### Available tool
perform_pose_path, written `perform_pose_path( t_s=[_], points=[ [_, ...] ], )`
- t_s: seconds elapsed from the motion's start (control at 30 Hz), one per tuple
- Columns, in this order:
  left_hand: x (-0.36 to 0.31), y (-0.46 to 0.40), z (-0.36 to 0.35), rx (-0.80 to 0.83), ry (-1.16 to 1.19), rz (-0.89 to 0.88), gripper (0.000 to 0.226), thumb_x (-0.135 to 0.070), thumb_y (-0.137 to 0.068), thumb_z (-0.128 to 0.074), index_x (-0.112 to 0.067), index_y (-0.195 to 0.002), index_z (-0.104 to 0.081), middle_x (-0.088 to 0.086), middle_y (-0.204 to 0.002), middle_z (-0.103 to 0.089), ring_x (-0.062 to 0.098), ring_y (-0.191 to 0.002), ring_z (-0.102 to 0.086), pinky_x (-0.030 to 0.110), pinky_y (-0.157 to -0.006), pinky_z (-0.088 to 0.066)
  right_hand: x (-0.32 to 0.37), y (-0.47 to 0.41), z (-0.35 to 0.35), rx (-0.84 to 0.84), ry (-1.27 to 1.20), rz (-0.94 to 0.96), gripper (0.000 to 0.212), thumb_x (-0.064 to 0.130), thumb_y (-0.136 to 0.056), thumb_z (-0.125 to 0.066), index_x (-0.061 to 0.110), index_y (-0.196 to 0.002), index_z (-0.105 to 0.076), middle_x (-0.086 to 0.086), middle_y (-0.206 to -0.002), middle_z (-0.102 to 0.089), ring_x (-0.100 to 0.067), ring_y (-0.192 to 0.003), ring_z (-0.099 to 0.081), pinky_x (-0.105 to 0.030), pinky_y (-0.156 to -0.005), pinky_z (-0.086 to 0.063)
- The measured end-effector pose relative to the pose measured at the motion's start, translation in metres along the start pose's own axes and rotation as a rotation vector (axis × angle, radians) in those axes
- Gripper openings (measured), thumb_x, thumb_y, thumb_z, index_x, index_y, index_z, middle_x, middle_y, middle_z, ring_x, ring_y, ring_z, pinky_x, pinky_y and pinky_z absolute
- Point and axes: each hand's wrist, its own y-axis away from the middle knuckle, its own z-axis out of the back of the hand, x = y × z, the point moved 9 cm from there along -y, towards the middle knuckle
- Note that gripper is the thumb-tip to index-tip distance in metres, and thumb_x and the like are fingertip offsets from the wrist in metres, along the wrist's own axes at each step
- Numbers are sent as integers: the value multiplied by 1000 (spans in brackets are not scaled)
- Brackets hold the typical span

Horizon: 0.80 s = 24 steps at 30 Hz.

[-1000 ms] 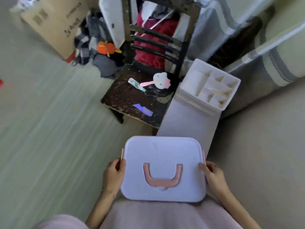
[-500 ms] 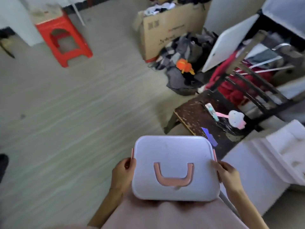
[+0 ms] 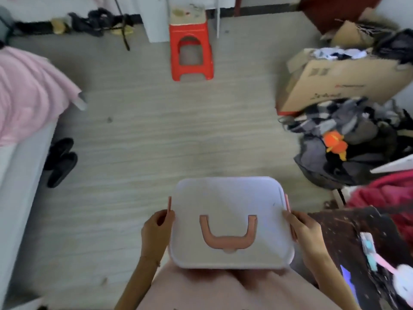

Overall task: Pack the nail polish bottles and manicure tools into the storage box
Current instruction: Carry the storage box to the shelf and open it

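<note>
The left hand [image 3: 157, 231] and the right hand [image 3: 307, 231] each curl around one side of the storage box [image 3: 230, 204], with fingers on its pink side clips. The box sits right between them on the person's lap, lid shut, pink handle [image 3: 228, 236] lying flat on top. It stretches from hand to hand, so both are just as near. I think the clips must pop open next. The tools lie outward past the right hand, on the dark chair seat [image 3: 344, 233]. No polish bottles show.
</note>
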Motion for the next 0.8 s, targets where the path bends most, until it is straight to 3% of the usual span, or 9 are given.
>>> perform_pose_path(
  t_s=[0.23, 0.33, 0.43, 0.6, 0.8],
  points=[
    [-43, -82, 27, -169, 127, 87, 20, -18, -89, -54, -20, -71, -64, 3, -73, -66, 21, -69, -56, 30, -61, -42, 107, -107, -89, 192, 77, 51, 18, 14, -87, -58, 10, -70, -60, -7, -63, -56, -17, -55, -47, -19, -46, -39],
    [-61, -114, 41, -224, 170, 124, 23, -18, -88, -55, -15, -67, -64, 4, -65, -61, 19, -62, -51, 29, -58, -39, 149, -141, -126, 289, 166, 49, 20, 18, -89, -55, 5, -76, -61, -16, -73, -59, -21, -61, -49, -29, -55, -39],
    [-65, -143, 56, -243, 218, 182, 23, -17, -87, -56, -10, -66, -64, 6, -62, -58, 19, -60, -47, 29, -57, -38, 182, -164, -164, 349, 222, 39, 17, 20, -89, -54, 10, -77, -60, -9, -75, -60, -20, -63, -52, -30, -57, -40],
    [-75, -204, 96, -288, 266, 231, 18, -18, -87, -57, -19, -72, -67, 2, -71, -65, 19, -67, -55, 28, -60, -44, 235, -194, -239, 400, 254, 31, 16, 19, -89, -55, 5, -83, -62, -9, -80, -61, -21, -68, -54, -31, -60, -41],
    [-97, -303, 164, -279, 259, 198, 21, -21, -88, -55, -21, -70, -66, 4, -75, -67, 20, -70, -58, 37, -68, -49, 300, -215, -335, 372, 207, 51, 14, 17, -88, -56, 6, -83, -62, -6, -78, -60, -18, -63, -51, -28, -55, -37]
  ],
)
